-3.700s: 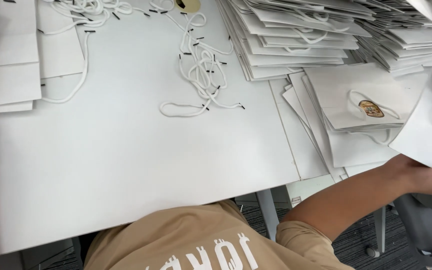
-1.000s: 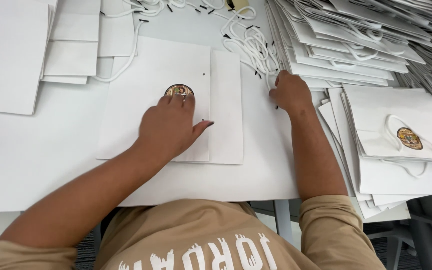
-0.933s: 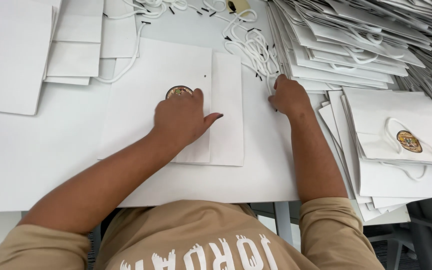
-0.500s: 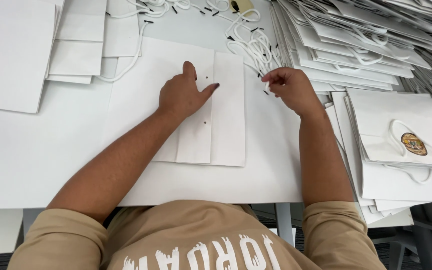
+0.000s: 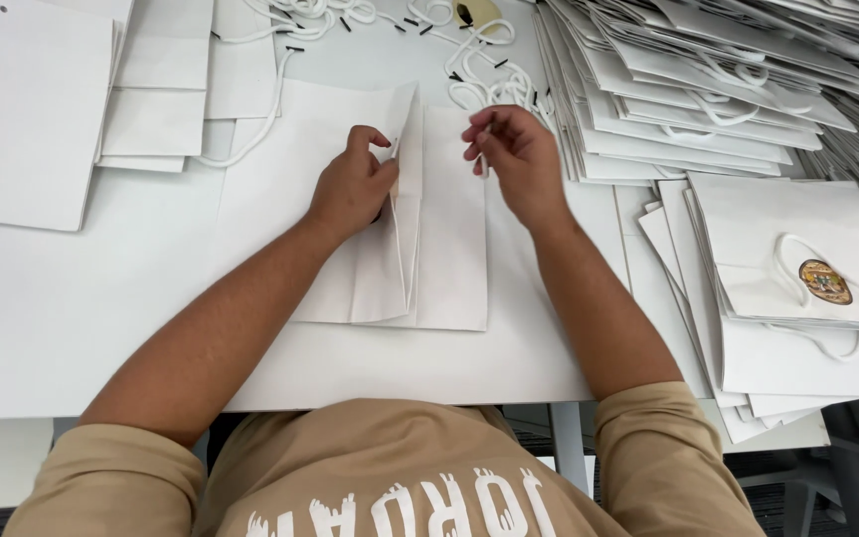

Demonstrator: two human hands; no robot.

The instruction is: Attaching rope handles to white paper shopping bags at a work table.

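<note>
White paper bag lies flat at mid-frame on the surface; we lift its folded edge with our left hand, pinching it, while our right hand pinches a cord end nearby, handles heaped at top.

head cam | looks steeply down, close over table | single view, far edge probably cropped

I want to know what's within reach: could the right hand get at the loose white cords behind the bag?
Probably yes. The right hand hovers over the bag, and the cords lie on the table just beyond its fingertips, with nothing between them.
</note>
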